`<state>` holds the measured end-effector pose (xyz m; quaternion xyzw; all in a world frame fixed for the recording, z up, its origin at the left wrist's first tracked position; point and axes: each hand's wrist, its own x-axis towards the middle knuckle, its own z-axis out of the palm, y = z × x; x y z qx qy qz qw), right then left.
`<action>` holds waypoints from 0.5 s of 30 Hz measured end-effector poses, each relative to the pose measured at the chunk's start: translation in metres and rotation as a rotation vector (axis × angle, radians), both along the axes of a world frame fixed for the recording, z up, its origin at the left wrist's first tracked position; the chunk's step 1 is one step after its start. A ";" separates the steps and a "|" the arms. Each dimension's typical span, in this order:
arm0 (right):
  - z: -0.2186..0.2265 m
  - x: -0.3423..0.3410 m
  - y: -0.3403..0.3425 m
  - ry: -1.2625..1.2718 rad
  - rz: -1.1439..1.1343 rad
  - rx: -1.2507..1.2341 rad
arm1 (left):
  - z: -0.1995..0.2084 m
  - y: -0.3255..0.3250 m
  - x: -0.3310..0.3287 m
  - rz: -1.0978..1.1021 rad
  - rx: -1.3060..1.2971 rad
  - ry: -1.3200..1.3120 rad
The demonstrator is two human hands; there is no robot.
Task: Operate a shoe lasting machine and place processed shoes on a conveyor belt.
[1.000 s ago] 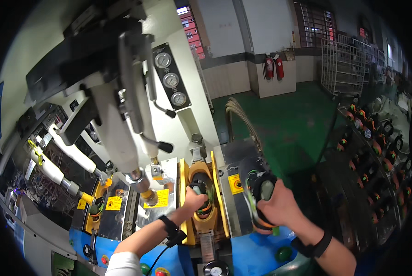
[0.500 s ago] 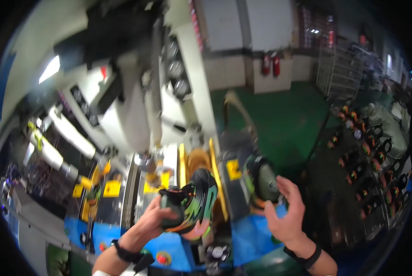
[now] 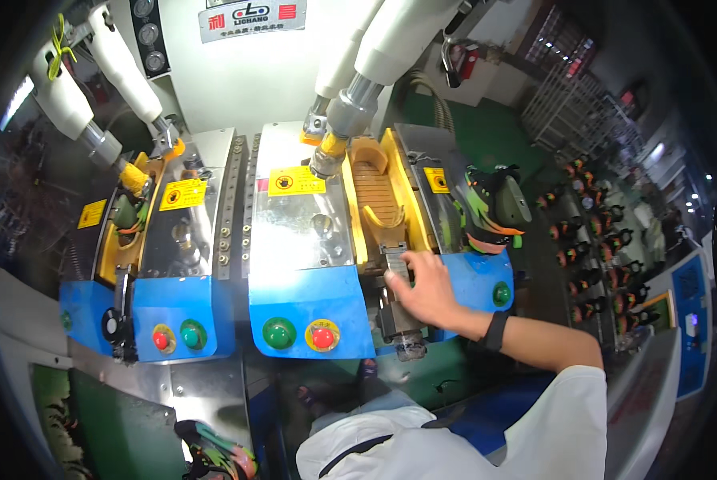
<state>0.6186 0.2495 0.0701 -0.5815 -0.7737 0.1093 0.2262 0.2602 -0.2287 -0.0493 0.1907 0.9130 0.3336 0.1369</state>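
My right hand [image 3: 428,290] reaches in from the right, its thumb and fingers curled at the metal slide [image 3: 397,258] in front of the yellow-walled press bay. Inside that bay a ribbed tan pad [image 3: 374,190] shows, with no shoe on it. A black, green and orange sneaker [image 3: 494,210] rests on the blue-fronted housing to the right of the hand, its grey-green end facing right. Another such sneaker [image 3: 214,452] is at the lower left, cut by the picture's edge. My left hand is out of view.
White press cylinders [image 3: 366,72] hang over the bays. A second bay [image 3: 130,212] on the left holds a shoe. Green and red buttons [image 3: 279,333] sit on the blue fronts. A rack of several shoes [image 3: 606,248] stands at the right.
My view has swung toward the machine. My left hand, which held a sneaker over the bay, has left the picture. My right hand has moved from beside the right-hand sneaker to the slide.
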 end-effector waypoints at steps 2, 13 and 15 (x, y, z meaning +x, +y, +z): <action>0.033 0.017 0.014 0.124 -0.209 -0.021 | -0.098 -0.040 -0.042 0.014 -0.068 0.188; 0.005 -0.014 0.019 -0.106 1.179 -0.062 | -0.065 0.006 -0.068 0.123 0.078 -0.148; 0.003 -0.004 0.017 -0.251 1.655 -0.162 | -0.042 0.056 -0.048 -0.065 0.020 0.216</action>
